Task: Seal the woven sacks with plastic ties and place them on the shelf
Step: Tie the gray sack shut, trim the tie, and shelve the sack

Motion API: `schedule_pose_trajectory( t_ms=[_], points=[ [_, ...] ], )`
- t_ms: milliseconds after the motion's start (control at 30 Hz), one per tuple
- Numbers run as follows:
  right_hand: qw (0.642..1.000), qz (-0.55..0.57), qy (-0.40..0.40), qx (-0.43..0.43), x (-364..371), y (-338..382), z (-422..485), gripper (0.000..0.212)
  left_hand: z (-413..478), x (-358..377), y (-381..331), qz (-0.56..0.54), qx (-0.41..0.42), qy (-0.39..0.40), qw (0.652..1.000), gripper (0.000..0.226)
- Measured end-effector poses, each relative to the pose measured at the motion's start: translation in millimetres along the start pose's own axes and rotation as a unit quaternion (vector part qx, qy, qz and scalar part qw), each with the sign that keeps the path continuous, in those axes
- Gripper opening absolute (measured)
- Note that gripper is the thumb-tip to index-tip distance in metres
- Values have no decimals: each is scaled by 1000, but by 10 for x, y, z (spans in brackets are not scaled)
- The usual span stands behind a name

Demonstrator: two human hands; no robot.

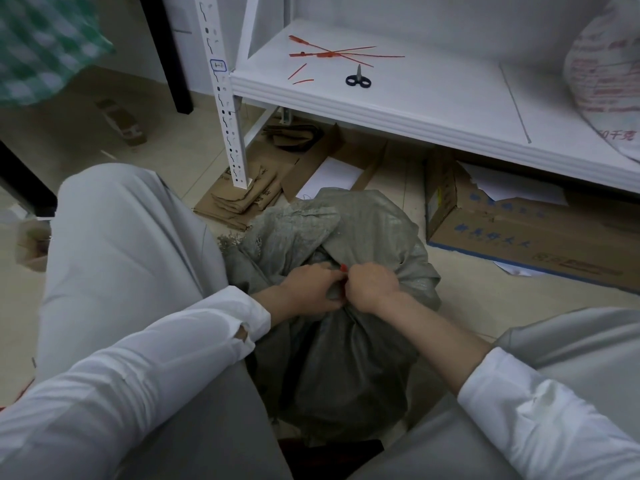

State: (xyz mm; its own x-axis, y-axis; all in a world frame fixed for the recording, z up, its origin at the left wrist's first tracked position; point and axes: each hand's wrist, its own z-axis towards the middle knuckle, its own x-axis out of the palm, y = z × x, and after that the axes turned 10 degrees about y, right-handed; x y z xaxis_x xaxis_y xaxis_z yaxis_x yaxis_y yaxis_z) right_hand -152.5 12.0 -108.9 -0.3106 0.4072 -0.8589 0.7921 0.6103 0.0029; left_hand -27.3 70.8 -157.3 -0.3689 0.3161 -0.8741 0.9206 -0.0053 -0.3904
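A grey-green woven sack [349, 368] stands on the floor between my knees, its mouth gathered into a neck with loose cloth flopping beyond. My left hand [311, 289] grips the gathered neck from the left. My right hand [372, 285] pinches at the same spot from the right. A red plastic tie [344, 268] shows as a small red bit between my fingers; most of it is hidden. Spare red ties [332, 54] lie crossed on the white shelf [433, 109], with two cut red ends beside them.
Black-handled scissors [358, 79] lie on the shelf near the ties. A white printed sack [602, 74] sits on the shelf at the right. Under the shelf are a cardboard box [512, 233], flattened cardboard and folded brown bags [242, 199]. A perforated shelf post [225, 98] stands left.
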Motion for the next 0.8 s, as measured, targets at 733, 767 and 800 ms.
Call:
schedule_pose_trajectory(
  t_ms=[733, 767, 800],
  points=[
    [982, 160, -101, 7, 128, 125, 76, 25, 8, -34, -32, 54, -67, -35, 996, 42],
    [984, 151, -93, 1, 129, 106, 89, 25, 17, -33, -24, 50, -67, -26, 996, 42],
    [987, 137, -82, -8, 111, 79, 99, 24, 25, -47, -9, 40, -65, -18, 997, 44]
  ],
)
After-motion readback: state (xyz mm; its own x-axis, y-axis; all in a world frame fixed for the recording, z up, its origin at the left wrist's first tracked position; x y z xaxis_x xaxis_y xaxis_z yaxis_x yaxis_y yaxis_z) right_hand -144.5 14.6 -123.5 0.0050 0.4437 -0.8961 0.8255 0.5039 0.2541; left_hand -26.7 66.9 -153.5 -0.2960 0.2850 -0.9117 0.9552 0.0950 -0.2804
